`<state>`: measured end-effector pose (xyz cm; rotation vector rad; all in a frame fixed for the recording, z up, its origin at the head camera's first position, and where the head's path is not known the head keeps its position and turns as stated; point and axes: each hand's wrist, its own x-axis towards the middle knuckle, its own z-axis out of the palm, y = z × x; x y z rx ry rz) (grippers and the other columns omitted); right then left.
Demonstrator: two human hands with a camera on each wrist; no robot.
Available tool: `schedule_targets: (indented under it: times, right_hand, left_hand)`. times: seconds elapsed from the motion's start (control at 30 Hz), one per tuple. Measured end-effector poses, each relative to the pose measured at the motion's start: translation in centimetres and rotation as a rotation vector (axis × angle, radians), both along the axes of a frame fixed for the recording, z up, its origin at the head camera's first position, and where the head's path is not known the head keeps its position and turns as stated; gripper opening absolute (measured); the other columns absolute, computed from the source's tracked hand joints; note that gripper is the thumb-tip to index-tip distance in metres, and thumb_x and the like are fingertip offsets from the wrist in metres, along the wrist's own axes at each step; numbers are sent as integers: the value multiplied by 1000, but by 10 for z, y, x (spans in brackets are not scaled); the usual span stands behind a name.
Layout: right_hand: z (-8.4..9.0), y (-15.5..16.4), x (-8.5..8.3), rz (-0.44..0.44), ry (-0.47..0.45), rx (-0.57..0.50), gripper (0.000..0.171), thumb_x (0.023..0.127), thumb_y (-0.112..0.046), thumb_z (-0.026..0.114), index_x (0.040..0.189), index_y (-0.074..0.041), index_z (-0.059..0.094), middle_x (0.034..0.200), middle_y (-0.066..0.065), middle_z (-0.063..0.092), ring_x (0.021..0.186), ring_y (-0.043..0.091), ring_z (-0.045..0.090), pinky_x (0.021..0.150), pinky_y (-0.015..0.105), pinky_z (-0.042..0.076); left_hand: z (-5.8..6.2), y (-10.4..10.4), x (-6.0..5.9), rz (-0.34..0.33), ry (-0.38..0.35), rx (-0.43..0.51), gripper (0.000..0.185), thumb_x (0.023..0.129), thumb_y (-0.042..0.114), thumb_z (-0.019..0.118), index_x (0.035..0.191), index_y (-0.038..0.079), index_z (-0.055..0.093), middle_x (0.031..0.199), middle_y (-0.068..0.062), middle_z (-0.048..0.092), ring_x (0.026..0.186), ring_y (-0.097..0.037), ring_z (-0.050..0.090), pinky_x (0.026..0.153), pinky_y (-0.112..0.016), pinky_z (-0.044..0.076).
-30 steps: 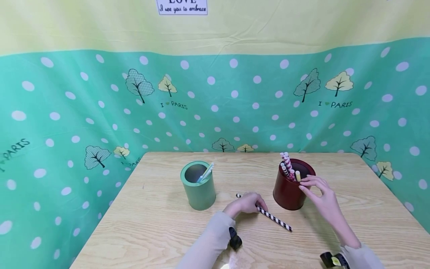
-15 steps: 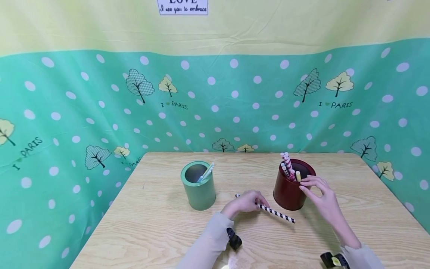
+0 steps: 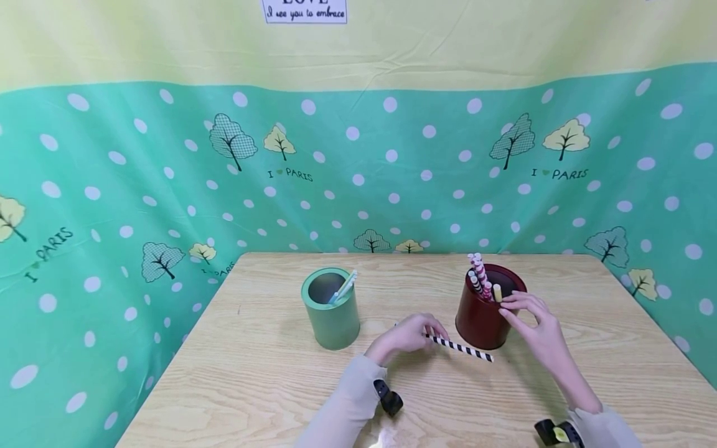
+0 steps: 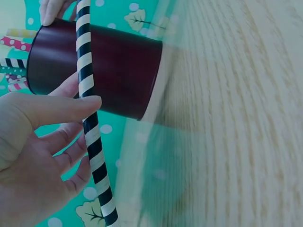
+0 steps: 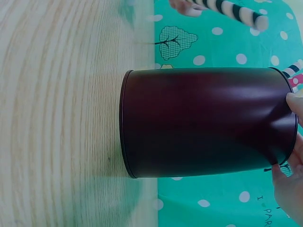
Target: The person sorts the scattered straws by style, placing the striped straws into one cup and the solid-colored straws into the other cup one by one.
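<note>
We hold the black-and-white striped paper straw (image 3: 459, 347) in our left hand (image 3: 407, 336), pinched between thumb and curled fingers (image 4: 57, 106) near one end. The straw sits just left of the dark red tin cup (image 3: 485, 314), lifted slightly off the wooden table (image 3: 252, 373). Its long axis runs nearly level, with the free end pointing right and toward us, at the cup's base rather than its mouth.

Our right hand (image 3: 532, 323) rests at the cup's rim, fingers (image 3: 518, 303) curled lightly over the edge and steadying it. The cup already holds several upright straws (image 3: 478, 277), red-patterned and yellow. A green tin cup (image 3: 331, 308) stands well left of the red cup with one pale straw (image 3: 343, 287) inside.

Risks, as we judge them:
- The grip sits far from the free end, so that end may swing and strike the cup wall.
- A knock could tip the red cup if our right hand lets go.
- Crowded straws at the mouth may block entry.
- Paper straws crease under a hard pinch.
</note>
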<state>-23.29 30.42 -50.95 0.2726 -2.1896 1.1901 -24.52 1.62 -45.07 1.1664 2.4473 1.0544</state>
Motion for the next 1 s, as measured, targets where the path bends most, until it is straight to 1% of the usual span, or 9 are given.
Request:
schedule_targets:
  times: [0.07,0.23,0.4,0.5,0.6,0.77,0.9,1.0]
  right_hand:
    - [0,0,0,0,4,4,19,74,-10,70,90,-21,67,105,-6,58,109,8,42,94,13,25]
    - [1,0,-1,-3,3,10,19,74,-10,70,90,-21,67,105,-6,58,109,8,43,94,13,26]
    - [-1,1,-2,3,9,10,19,74,-9,69,90,-20,67,105,-4,58,108,8,43,93,13,26]
    - [-2,2,-2,0,6,12,19,75,-10,69,90,-21,66,105,-5,58,108,8,43,93,13,26]
    - [-1,1,-1,-3,3,14,19,75,-10,69,90,-22,66,105,-6,58,108,8,43,93,13,26]
    - [0,1,0,-11,-13,16,19,75,-12,69,90,-23,66,105,-8,57,109,7,42,93,13,26]
    - [0,1,0,-13,-20,12,19,75,-13,69,90,-23,66,104,-9,57,109,7,42,93,13,26]
    - [0,1,0,-10,-15,11,19,75,-12,69,90,-23,66,104,-8,58,108,7,43,93,13,26]
  left_hand:
    - [0,-1,-1,-3,1,19,29,71,-10,61,91,9,68,83,4,59,73,-1,48,67,-12,39]
    - [3,-2,0,8,-39,67,24,74,-5,63,94,9,67,86,3,59,76,-1,48,70,-14,40]
    - [8,-3,2,42,-109,123,23,74,-2,64,95,8,65,88,4,61,77,1,49,70,-16,40]
    - [10,-3,3,54,-150,186,22,75,-1,64,95,6,65,86,-2,62,75,0,50,68,-17,41]
    - [12,-3,2,62,-170,254,20,75,-1,64,95,3,64,86,-7,62,74,-1,51,68,-18,43]
    - [17,-1,0,108,-212,346,19,76,1,64,95,1,62,86,-5,61,76,-2,53,68,-19,46]
    - [26,2,1,151,-221,400,19,77,1,63,96,-1,61,87,-8,62,78,-6,55,68,-18,47]
    - [42,1,7,185,-228,451,19,78,-1,62,96,-4,60,89,-12,61,80,-9,57,69,-18,47]
